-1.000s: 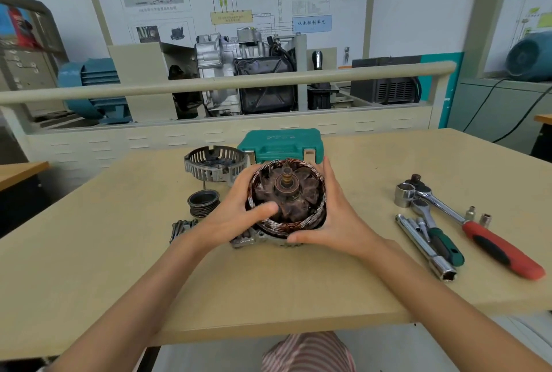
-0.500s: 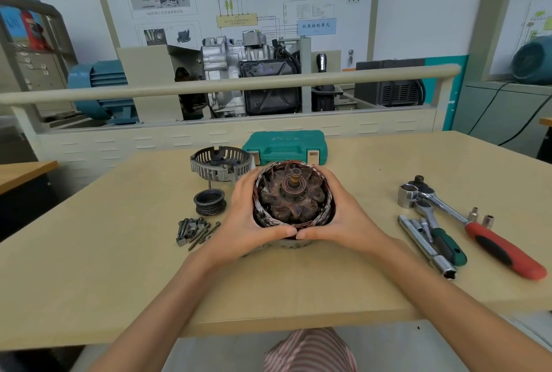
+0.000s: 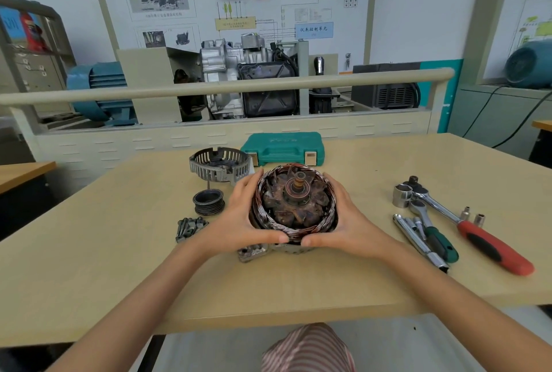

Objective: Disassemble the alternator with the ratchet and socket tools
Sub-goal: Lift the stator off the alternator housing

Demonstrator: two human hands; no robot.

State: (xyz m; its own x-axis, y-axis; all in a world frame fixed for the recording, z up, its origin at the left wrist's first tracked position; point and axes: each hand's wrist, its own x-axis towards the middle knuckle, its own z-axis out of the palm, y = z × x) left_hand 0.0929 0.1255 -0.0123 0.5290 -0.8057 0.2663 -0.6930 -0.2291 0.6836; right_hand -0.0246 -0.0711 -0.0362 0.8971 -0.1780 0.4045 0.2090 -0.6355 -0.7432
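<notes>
Hands clasp alternator; bare table toward near edge.

A pale wooden bench fills the middle of the frame. At its centre sits the alternator, copper windings up, its metal base on the wood. Above it, at the far edge, lies a shut green case, with a slotted cover just left of that. Below the cover rests a black pulley, then a heap of bolts. On the right lie a red-handled ratchet, a green-handled ratchet, an extension bar, a big socket and two small sockets.
</notes>
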